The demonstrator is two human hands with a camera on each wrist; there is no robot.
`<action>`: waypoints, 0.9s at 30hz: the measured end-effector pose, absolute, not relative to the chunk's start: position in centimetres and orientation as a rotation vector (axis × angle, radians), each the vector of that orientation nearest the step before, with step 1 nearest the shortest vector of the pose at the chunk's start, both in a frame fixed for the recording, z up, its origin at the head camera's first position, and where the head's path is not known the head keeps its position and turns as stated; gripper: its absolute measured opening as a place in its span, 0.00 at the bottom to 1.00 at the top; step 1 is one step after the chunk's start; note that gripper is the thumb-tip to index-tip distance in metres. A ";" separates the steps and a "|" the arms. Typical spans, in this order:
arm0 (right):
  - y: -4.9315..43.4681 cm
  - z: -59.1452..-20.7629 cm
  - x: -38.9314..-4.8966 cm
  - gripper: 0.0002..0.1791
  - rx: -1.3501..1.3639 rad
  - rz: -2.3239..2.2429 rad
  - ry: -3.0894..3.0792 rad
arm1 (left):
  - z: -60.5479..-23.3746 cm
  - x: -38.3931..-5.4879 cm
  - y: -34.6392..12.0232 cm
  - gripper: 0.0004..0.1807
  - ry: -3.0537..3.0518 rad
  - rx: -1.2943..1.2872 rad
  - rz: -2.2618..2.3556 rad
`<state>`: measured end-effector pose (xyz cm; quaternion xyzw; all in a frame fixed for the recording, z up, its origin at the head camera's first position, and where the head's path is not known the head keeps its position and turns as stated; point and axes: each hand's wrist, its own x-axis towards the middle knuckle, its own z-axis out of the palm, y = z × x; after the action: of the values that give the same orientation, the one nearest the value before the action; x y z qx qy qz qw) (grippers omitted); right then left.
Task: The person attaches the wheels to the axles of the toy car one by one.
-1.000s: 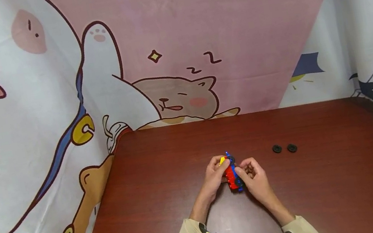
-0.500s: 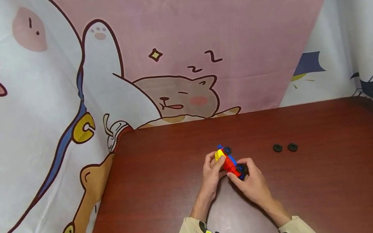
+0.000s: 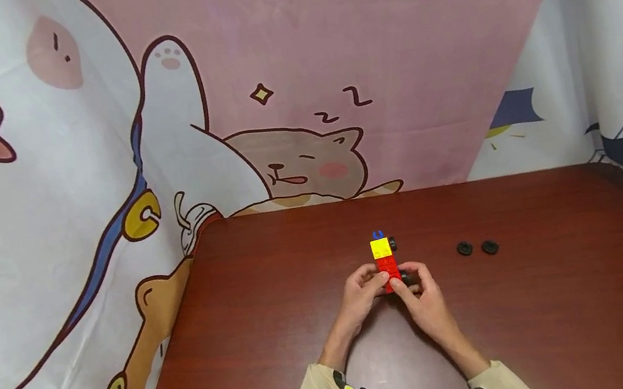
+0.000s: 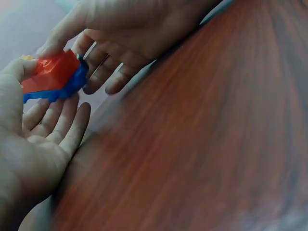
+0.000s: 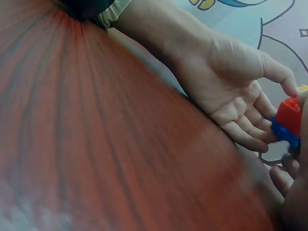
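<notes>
A toy brick car (image 3: 387,266) is held above the table between both hands, its yellow front block (image 3: 380,249) pointing away. Red blocks make up its body, over a blue base (image 4: 62,91). Black wheels show on its right side; the far one (image 3: 392,244) stands free of the fingers. My left hand (image 3: 361,295) pinches the car's left side, thumb on the red top and fingers under the base. My right hand (image 3: 427,303) grips the near end, thumb on the red block, fingers beside the near right wheel. Any wheels on the left side are not visible.
Two loose black tyres (image 3: 465,249) lie side by side on the brown table (image 3: 576,273), right of the hands. A printed cloth (image 3: 417,50) hangs behind the table and along its left side.
The car was tipped with its blue base and wheels towards the head camera. It has been turned so its red and yellow top faces up, and the right thumb has moved onto the top.
</notes>
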<state>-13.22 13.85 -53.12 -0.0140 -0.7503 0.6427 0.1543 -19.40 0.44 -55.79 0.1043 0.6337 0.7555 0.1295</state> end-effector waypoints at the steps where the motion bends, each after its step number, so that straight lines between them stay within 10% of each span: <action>1: 13.8 -53.0 -13.1 0.23 -0.034 1.801 -2.165 | -55.8 -19.4 0.5 0.15 1.864 0.302 2.209; 27: 14.3 -54.2 -14.2 0.24 -0.259 1.943 -1.973 | -56.0 -19.1 0.6 0.24 1.861 0.484 2.115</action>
<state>-14.18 14.31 -54.24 -0.0916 -0.6980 0.6873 0.1790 -19.08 0.56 -56.05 0.1676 0.6446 0.7325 0.1413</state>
